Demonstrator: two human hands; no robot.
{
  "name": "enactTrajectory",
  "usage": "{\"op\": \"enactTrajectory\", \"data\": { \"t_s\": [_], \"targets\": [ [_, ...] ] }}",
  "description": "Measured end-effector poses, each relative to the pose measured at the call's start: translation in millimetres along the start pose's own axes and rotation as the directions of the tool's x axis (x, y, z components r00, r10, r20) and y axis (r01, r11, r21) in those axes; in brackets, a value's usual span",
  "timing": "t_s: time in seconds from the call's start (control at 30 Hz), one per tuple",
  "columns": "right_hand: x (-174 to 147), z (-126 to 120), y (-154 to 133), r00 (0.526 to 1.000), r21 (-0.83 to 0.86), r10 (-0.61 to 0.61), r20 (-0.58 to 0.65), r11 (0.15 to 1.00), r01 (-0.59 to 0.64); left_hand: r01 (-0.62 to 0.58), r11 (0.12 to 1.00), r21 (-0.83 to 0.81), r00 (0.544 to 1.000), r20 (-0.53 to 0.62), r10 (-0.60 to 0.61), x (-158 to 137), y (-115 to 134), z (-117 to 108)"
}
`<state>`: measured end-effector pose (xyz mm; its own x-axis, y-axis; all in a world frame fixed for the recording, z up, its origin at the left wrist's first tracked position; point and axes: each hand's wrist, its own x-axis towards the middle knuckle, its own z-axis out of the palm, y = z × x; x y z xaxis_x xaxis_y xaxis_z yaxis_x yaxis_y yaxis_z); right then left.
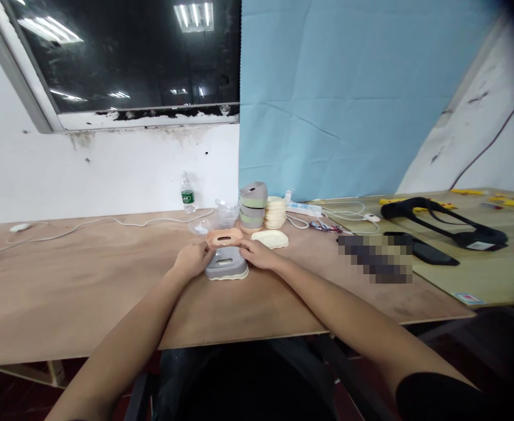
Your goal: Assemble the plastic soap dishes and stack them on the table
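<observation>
Both hands grip a small orange plastic dish [224,238] with an oval slot in it. My left hand [194,258] closes on its left end, and my right hand [257,255] pinches the right end. Just in front, between my hands, a grey slotted dish [227,264] sits on a cream piece [230,277] with a wavy edge; my fingers hide its upper sides. Behind my right hand lies a flat cream dish [273,238]. Further back stand a stack of grey and green dishes [252,206] and a stack of cream dishes [275,213].
Clear plastic cups [225,214] and a water bottle [187,196] stand near the wall. A white cable [107,220] runs along the back left of the table. A power strip [304,209] lies behind, with a black strap frame [467,225] to the right.
</observation>
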<state>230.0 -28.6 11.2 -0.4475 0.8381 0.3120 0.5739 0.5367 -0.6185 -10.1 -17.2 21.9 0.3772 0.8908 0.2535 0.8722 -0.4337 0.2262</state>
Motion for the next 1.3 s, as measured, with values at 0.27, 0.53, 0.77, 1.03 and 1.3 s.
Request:
{"op": "enactTrajectory", "data": {
  "t_s": [0.27,0.53,0.77,1.03,1.3],
  "targets": [
    [-4,-1,4,0.997,-0.018,0.024,0.072,1.000,-0.023,-0.003,0.994,-0.113,1.000,0.006,0.003,3,-4,6],
    [-4,3,2,0.999,-0.025,0.012,0.051,1.000,-0.011,0.085,0.988,-0.130,0.985,-0.139,-0.104,12,-21,12],
    [-4,2,1,0.999,-0.029,-0.003,0.039,1.000,0.004,0.029,0.994,-0.102,0.979,-0.197,-0.049,33,-45,28],
    [-4,1,2,0.999,-0.047,0.029,0.041,0.999,-0.027,0.141,0.986,-0.085,0.968,-0.198,-0.155,37,-64,36],
    [-7,-1,-2,0.998,-0.107,0.051,-0.021,0.993,-0.053,-0.079,0.909,-0.410,0.735,-0.640,-0.225,30,-48,13]
  ]
}}
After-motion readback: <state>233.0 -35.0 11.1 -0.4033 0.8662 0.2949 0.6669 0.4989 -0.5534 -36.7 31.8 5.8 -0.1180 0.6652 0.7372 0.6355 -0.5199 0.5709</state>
